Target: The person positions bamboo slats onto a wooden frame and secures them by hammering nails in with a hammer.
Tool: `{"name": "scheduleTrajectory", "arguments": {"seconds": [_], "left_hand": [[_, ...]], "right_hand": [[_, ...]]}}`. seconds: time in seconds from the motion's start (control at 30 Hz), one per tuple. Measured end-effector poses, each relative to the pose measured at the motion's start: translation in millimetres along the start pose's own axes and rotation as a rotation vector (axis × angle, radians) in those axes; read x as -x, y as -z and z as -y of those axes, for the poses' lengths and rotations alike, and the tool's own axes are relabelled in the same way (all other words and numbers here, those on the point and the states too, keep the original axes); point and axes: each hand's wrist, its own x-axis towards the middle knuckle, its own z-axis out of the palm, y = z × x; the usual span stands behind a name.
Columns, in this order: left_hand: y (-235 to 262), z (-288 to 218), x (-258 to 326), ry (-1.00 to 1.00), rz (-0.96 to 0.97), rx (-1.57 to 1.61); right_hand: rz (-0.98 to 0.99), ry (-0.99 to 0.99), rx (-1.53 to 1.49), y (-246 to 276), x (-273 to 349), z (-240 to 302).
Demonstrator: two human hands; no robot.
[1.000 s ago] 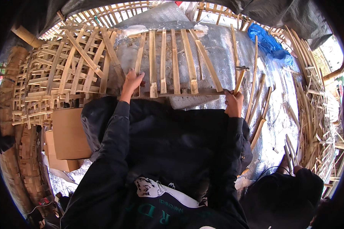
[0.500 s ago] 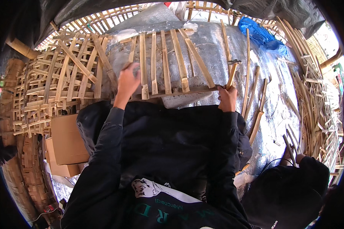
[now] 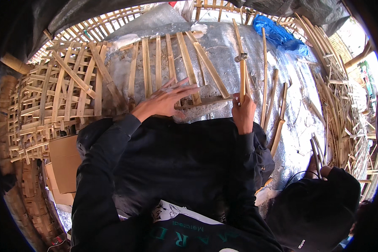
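My left hand [image 3: 172,98] is open, its fingers spread over the near ends of several bamboo slats. Whether it presses on them or hovers just above, I cannot tell. The slats, one of them this long strip [image 3: 185,65], lie side by side across a near wooden crosspiece [image 3: 210,101]. Beneath that crosspiece is a rough grey block [image 3: 203,110]. My right hand [image 3: 243,112] is closed round the handle of a hammer [image 3: 242,77], held upright with its head pointing away from me. This hand is just right of the crosspiece's end.
Woven bamboo lattice panels [image 3: 33,113] are piled at the left, beside cardboard boxes [image 3: 65,164]. Loose strips [image 3: 264,75] lie on silvery sheeting [image 3: 298,113] to the right, with a blue plastic sheet [image 3: 277,35] behind. Another person [image 3: 315,206] sits at the lower right, holding thin sticks.
My left hand has moved right, from the left slats to the middle ones, and its fingers have spread. The hammer in my right hand has turned more upright. The view has shifted slightly.
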Motion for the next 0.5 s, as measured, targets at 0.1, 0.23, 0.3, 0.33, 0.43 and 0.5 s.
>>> {"name": "scheduleTrajectory", "arguments": {"seconds": [0.1, 0.23, 0.3, 0.33, 0.43, 0.5], "left_hand": [[-12, 7, -2, -0.064, 0.023, -0.026], [-7, 0, -3, -0.062, 0.072, 0.006], [-12, -1, -2, -0.062, 0.058, -0.016], [-15, -2, -1, -0.063, 0.047, -0.043], [-29, -4, 3, -0.063, -0.05, -0.044], [-32, -5, 2, -0.073, -0.062, -0.043]], "right_hand": [[0.214, -0.185, -0.104, 7, 7, 29], [0.462, -0.654, -0.698, 20, 34, 65], [0.508, -0.726, -0.697, 23, 46, 73], [0.535, -0.74, -0.678, 24, 53, 76], [0.51, -0.672, -0.623, 26, 67, 80], [0.5, -0.658, -0.545, 34, 77, 86]]}}
